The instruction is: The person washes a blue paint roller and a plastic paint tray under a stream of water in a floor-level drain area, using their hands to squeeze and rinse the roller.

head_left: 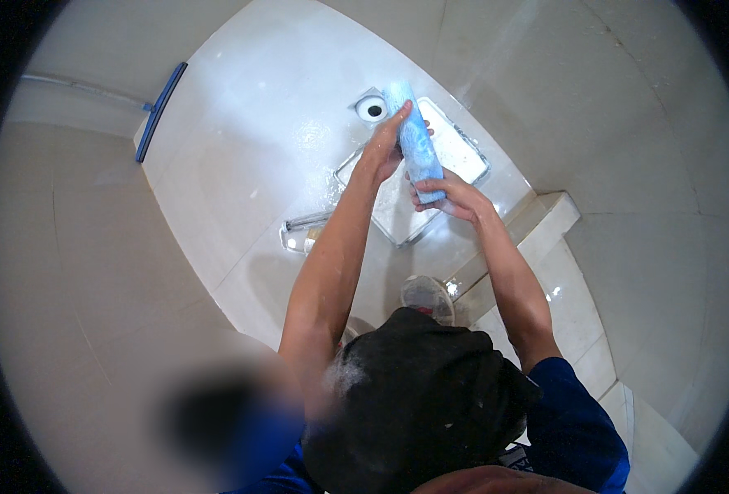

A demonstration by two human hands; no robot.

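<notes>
A long, light blue paint roller sleeve (420, 152) is held between both my hands, tilted, its upper end leaning to the far left. My left hand (383, 150) is closed round its upper half, the thumb lying along it. Lower down, my right hand (453, 196) is wrapped round the near end. The sleeve looks wet, with whitish smears. Below it, a white rectangular paint tray (391, 216) rests on the wet floor, partly hidden by my hands. A wire roller frame (307, 222) lies on the floor left of the tray, partly behind my left forearm.
Beyond the tray is a round floor drain (371, 109). A blue squeegee (161, 111) with a long pole leans at the left wall. A low raised ledge (537, 226) runs along the right. My shoe (428, 296) is just this side of the tray. Water wets the tiles.
</notes>
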